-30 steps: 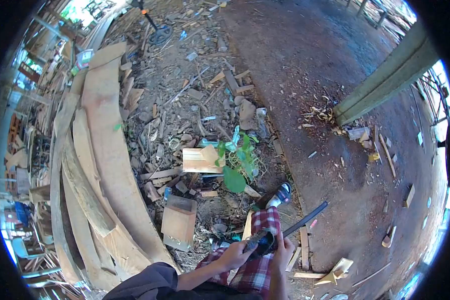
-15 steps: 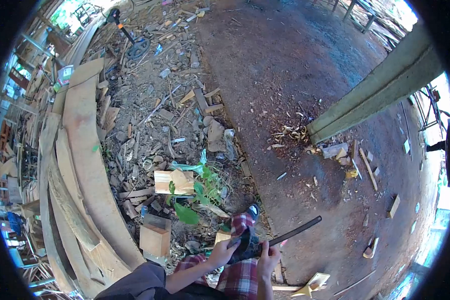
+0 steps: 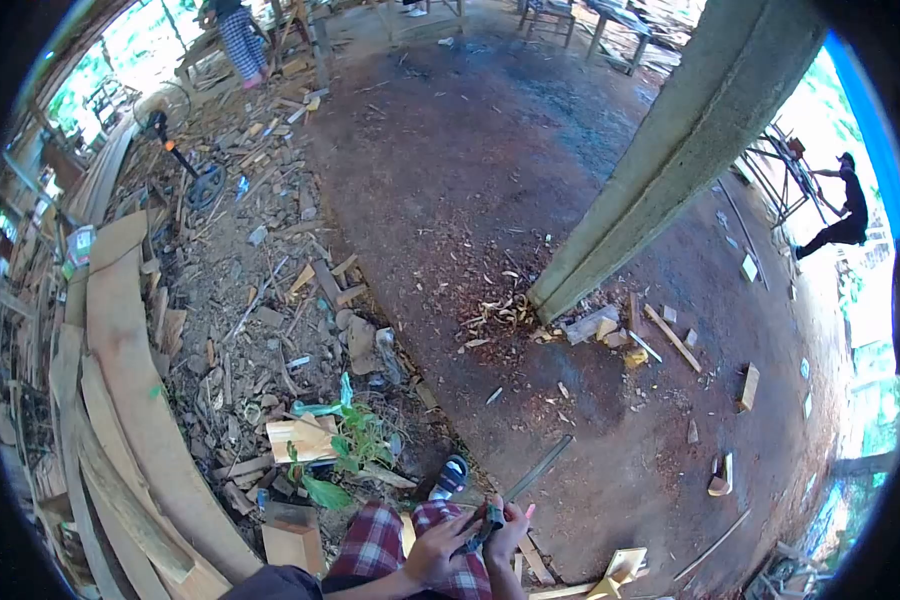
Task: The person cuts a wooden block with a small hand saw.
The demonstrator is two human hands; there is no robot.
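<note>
At the bottom edge, over a red-and-white plaid-clad knee: left hand and right hand both clenching around a small dark tool body, fingers overlapping it so that its make stays unreadable. Projecting from that grip up and to the right, over the dirt floor: a long thin dark metal bar, now sitting lower in view and looking shorter than a second ago, the head having tilted up; grip unchanged, so the work probably carrying on in place. Just left, a blue-and-white sandalled foot beside a green leafy seedling. Farther out, curved pale wooden planks, then a grey concrete post. Far right, another person, small and half cut off.
</note>
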